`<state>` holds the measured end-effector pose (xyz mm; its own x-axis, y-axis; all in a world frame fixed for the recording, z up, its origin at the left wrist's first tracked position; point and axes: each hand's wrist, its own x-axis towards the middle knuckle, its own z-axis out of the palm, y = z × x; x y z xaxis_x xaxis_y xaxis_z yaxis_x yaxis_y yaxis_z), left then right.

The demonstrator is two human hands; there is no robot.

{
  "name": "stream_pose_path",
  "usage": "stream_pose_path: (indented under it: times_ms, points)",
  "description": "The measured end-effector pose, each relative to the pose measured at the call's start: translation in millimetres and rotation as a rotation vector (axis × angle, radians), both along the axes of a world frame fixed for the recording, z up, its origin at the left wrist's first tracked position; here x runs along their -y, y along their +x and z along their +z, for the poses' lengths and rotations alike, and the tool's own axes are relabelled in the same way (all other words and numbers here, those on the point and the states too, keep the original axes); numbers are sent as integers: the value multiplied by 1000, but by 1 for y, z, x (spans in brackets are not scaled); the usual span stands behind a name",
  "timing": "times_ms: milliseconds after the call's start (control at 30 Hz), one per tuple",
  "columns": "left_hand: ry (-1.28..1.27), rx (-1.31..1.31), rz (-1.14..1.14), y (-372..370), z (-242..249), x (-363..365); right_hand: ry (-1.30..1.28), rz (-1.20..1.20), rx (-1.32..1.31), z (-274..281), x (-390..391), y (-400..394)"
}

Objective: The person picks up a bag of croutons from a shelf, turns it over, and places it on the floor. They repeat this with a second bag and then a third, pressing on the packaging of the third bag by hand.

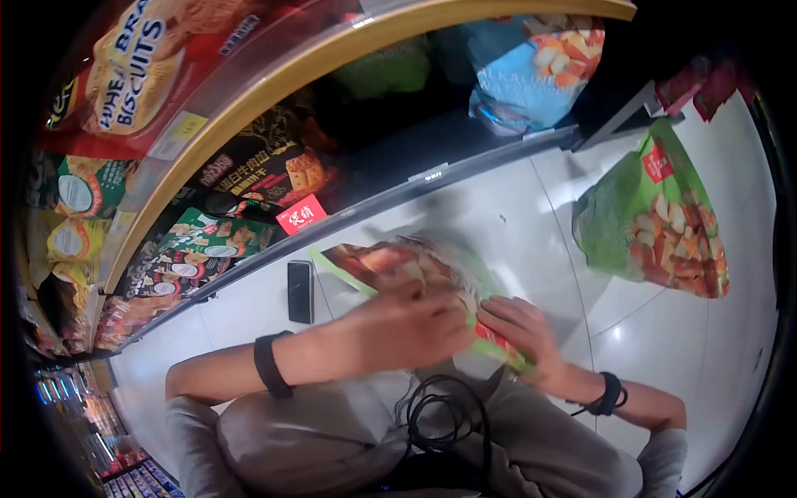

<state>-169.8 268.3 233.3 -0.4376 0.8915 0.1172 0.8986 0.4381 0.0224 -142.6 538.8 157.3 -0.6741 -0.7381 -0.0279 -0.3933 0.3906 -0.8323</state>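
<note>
Above my knees a green snack bag (423, 259) with a fruit-and-nut-like picture lies tilted across, its red-labelled end toward the right. My left hand (415, 324) is closed on the middle of the bag, its fingers curled and partly blurred. At the red-labelled end, my right hand (523, 332) grips the bag's edge, fingers bent over it. Part of the bag is hidden behind both hands. A similar green bag (656, 220) stands on the floor to the right, apart from my hands.
A dark phone (300, 292) lies on the tiled floor. Shelves with a yellow edge (249, 95) hold biscuit packs (137, 70), and a blue bag (535, 75) stands on the lower shelf. A coiled black cable (444, 415) rests in my lap. A red promotion tag (302, 214) hangs at the shelf rim.
</note>
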Motion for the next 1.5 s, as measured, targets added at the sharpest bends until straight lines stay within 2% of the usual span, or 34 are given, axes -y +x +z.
stream_pose_path:
  times_ms: [33, 100, 167, 233, 267, 300, 367, 500, 567, 700, 767, 833, 900, 967, 1067, 1100, 1167, 1200, 1233, 1333, 1433, 1500]
  points:
    - [0, 24, -15, -7, -1, 4, -143, -62, 20, 1, 1, -4]
    - [7, -106, 57, -18, -3, 12, -352, -217, 196, -5, 1, -14]
    - [148, 159, 297, -29, 5, 20, -356, -316, 132, -13, -4, -29]
    - [30, 118, 367, -46, 18, 15, -402, -501, 195, -16, -14, -37]
    - [24, 60, 397, -53, 12, 18, -523, -665, 433, -12, -14, -39]
    - [113, 35, 394, -60, 5, 18, -534, -697, 428, -15, -18, -43]
    - [243, 232, 394, -72, 0, 20, -586, -682, 440, -21, -26, -53]
    - [327, 317, 484, -80, 0, 32, -610, -761, 447, -30, -32, -64]
    - [356, 429, 599, -75, 2, 37, -646, -754, 462, -39, -37, -65]
    - [347, 271, 688, -63, -2, 43, -646, -778, 443, -40, -43, -61]
    - [392, 268, 678, -62, -8, 44, -539, -741, 300, -40, -46, -60]
    - [420, 212, 752, -64, -10, 43, -562, -722, 292, -42, -44, -61]
    - [453, 258, 803, -68, -14, 47, -587, -704, 282, -42, -43, -63]
    - [491, 304, 855, -71, -17, 52, -481, -673, 161, -40, -42, -66]
    - [926, 791, 797, -78, -31, 56, -384, -717, 51, -39, -44, -69]
    - [933, 794, 790, -76, -39, 58, -377, -720, 45, -45, -49, -68]
    - [791, 973, 753, -67, -55, 68, -559, -806, 302, -59, -53, -68]
    - [710, 957, 719, -64, -63, 73, -608, -815, 323, -62, -54, -68]
    - [654, 913, 862, -55, -59, 64, -610, -812, 329, -63, -56, -68]
    - [668, 875, 802, -50, -60, 56, -442, -832, 306, -65, -67, -65]
    - [615, 762, 827, -47, -56, 52, -584, -912, 290, -64, -60, -62]
    - [658, 713, 809, -48, -59, 52, -587, -905, 255, -63, -59, -60]
